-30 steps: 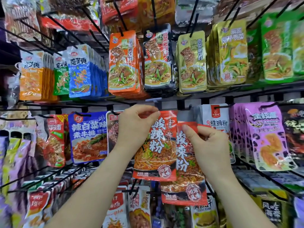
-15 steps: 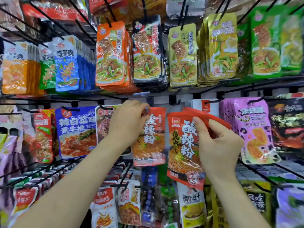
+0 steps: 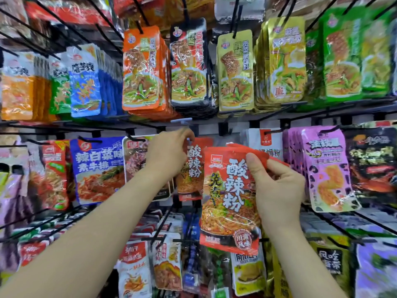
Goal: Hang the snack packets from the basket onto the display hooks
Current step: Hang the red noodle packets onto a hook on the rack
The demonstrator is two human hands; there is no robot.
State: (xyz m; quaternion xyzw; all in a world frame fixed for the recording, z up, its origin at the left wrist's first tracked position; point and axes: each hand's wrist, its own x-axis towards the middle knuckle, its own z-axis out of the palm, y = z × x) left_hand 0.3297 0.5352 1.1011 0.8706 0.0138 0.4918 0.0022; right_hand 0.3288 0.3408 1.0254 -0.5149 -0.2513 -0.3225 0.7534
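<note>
- One red noodle packet point(image 3: 190, 168) hangs at the middle row of the rack, just under the black rail point(image 3: 322, 114); the left hand point(image 3: 166, 154) is at its top edge, fingers point(image 3: 184, 134) bunched around the hole area, so this one looks on or nearly on its hook. The hook tip itself is hidden behind the hand, so I cannot tell whether it is fully seated.
- The right hand point(image 3: 277, 188) holds a small fan of the same red packets point(image 3: 229, 196) in front of the rack, thumb pressed on the front packet's face and the other fingers behind, pinching the stack near its top corner. These are not yet hung.
- As a judgement, the task is mid-way: several packets are left in hand, and more may wait in the basket.
- The basket is not in view, so its contents cannot be told.
- Neighbouring hooks carry full rows: white packets point(image 3: 265, 143) and purple packets point(image 3: 324, 168) to the right, a blue packet point(image 3: 98, 168) to the left.
</note>
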